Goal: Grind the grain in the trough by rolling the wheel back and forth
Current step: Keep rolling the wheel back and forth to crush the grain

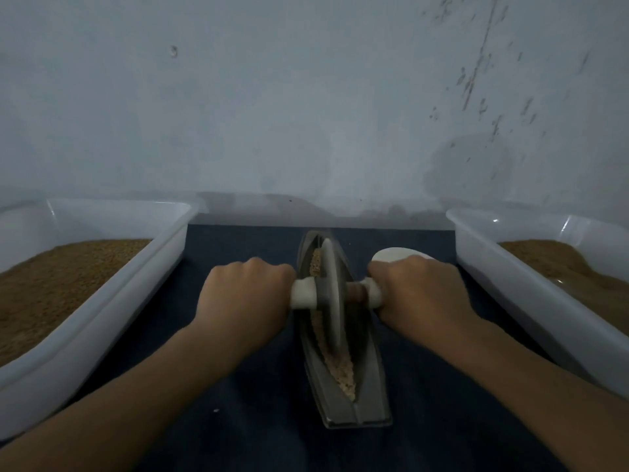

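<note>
**Both fists on the grinder wheel**

Left hand (245,291) and right hand (418,287) each clench a white handle end of the flat grey metal wheel (332,294). It stands on edge in the far half of the long grey boat-shaped trough (369,379). Pale crushed grain (340,366) lines the groove. The trough sits on a dark blue cloth (255,403), between two white plastic tubs (112,311) of brown stuff.

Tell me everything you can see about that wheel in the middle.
The wheel is a thin grey disc, metal by its look, standing on edge in the narrow boat-shaped trough, its rim down in the pale grain. An axle runs through its centre with a white handle on each side; the left hand grips one, the right hand the other.
</note>
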